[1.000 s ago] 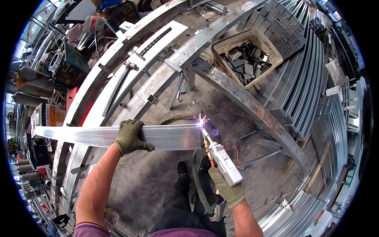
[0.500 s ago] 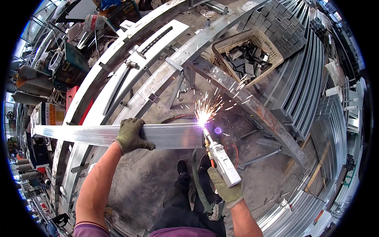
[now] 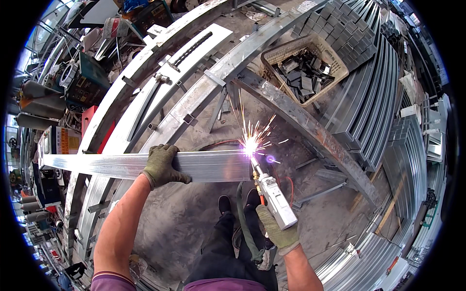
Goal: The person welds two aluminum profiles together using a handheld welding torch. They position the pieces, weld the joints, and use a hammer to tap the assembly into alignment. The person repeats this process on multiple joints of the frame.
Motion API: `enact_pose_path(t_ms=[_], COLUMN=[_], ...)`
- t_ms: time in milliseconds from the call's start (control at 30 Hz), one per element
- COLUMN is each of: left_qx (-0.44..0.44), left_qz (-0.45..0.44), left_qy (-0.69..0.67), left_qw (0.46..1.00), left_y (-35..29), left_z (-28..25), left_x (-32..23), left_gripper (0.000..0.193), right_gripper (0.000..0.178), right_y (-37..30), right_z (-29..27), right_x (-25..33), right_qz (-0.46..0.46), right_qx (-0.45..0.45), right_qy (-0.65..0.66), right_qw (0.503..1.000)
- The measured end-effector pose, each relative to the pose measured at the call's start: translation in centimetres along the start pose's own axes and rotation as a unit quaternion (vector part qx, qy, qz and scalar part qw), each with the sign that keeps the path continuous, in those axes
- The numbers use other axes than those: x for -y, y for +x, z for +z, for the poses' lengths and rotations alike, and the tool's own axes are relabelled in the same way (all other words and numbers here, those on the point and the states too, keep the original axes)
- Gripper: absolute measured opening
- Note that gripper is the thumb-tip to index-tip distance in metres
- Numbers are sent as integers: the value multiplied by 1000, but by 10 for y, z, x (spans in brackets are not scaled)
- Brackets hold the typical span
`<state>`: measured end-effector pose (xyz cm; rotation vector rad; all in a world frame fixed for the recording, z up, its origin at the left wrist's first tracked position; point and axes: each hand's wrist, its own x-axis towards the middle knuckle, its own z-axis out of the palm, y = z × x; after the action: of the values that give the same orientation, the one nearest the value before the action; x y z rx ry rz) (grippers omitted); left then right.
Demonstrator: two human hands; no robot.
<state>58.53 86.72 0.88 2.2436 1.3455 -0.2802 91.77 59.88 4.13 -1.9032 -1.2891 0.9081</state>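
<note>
My left hand (image 3: 164, 167), in an olive work glove, wraps over a long rectangular silvery metal tube (image 3: 213, 166) lying crosswise in front of me. The tube's far-left part rests over a metal frame. My right hand (image 3: 277, 229), gloved alike, is shut around a silver-white handheld welding gun (image 3: 275, 196) with a narrow nozzle and a hose. Its tip meets the upper corner of the tube's right end. A bright glare and sparks (image 3: 252, 144) there hide the exact contact point.
A curved metal workbench frame (image 3: 194, 94) runs beyond the tube, with a hammer (image 3: 161, 78) on a pale bar. A cream plastic crate (image 3: 335, 59) holds dark metal offcuts. Stacked metal tubes (image 3: 359, 121) line the right. Machines (image 3: 87, 80) and gas cylinders (image 3: 41, 99) crowd the left.
The spray of sparks is thinner and spreads in different directions, with fewer flying toward the crate. Both hands, the tube and the gun look nearly unmoved.
</note>
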Motion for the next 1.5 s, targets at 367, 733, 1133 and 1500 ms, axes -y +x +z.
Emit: enact_pose_path(t_ms=[367,733,1133,1500], left_qx=[32,6,9,28], left_qz=[-21,-7,-10,-22], left_qy=[5,9,0,1], left_qw=[999,1000,1000,999], left_y=[1,0,-1,1], left_z=[-4,-2,-6,-7], left_x=[-4,-5,-8,-12], left_gripper=[108,110,107,105], right_gripper=[27,29,25,30], right_y=[-3,-4,-8,-12], right_z=[3,1,3,-1], right_x=[1,4,-3,-2], right_qz=[36,35,-14,-2], right_qx=[-18,-27,-36,2], right_qy=[23,16,0,5], right_qw=[999,999,999,1000])
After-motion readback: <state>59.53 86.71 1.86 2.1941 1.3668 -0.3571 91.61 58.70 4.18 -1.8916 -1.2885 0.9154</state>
